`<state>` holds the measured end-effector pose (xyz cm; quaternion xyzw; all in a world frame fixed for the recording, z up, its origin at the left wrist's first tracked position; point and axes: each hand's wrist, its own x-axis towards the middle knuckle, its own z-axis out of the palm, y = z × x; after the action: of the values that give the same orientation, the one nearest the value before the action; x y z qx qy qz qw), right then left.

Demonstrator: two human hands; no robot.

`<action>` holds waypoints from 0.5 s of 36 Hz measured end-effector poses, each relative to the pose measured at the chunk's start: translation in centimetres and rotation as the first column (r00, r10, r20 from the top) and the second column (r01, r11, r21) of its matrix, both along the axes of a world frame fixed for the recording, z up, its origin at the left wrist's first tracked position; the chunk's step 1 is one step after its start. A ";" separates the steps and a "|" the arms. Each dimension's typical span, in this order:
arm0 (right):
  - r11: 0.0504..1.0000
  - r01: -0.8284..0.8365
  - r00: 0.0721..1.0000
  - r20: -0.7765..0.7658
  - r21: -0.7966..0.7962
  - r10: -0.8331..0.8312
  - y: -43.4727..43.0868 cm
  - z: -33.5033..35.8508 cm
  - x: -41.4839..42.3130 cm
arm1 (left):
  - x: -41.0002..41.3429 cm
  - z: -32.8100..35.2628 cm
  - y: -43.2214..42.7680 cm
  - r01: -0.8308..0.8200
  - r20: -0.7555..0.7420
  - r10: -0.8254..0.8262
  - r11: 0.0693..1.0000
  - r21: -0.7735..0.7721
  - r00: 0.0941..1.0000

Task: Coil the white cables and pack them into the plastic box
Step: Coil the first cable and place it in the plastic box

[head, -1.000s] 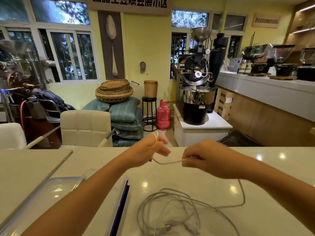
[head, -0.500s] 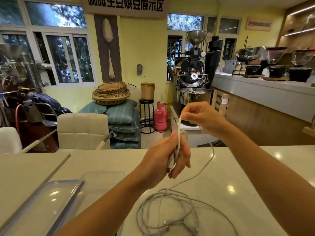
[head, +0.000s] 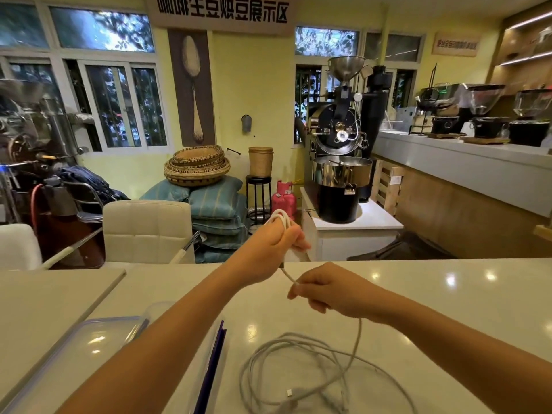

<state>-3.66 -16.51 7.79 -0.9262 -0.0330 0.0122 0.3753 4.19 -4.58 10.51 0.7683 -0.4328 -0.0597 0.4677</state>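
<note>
White cable (head: pixel 355 348) is being coiled above the counter (head: pixel 448 294): loops are clasped in the closed left hand (head: pixel 268 249), slack is pinched by the right hand (head: pixel 325 289); another wrap seems due

Above the counter (head: pixel 418 294), the left hand (head: pixel 268 249) has its grip closed around loops of white cable (head: pixel 279 218). The right hand (head: pixel 328 289) pinches the strand just below. Loose cables (head: pixel 298 369) lie tangled beside the plastic box (head: pixel 74 354).
</note>
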 end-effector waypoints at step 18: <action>0.979 -0.166 0.954 0.230 -0.122 0.191 -4.3 10.0 -0.4 | -4.0 -1.7 0.5 0.465 -0.271 -0.473 0.880 -0.095 0.838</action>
<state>-4.03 -20.83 17.77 -0.9318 -0.1612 -0.0645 0.3186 0.17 -4.12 8.80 0.6161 -0.5360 -0.2774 0.5062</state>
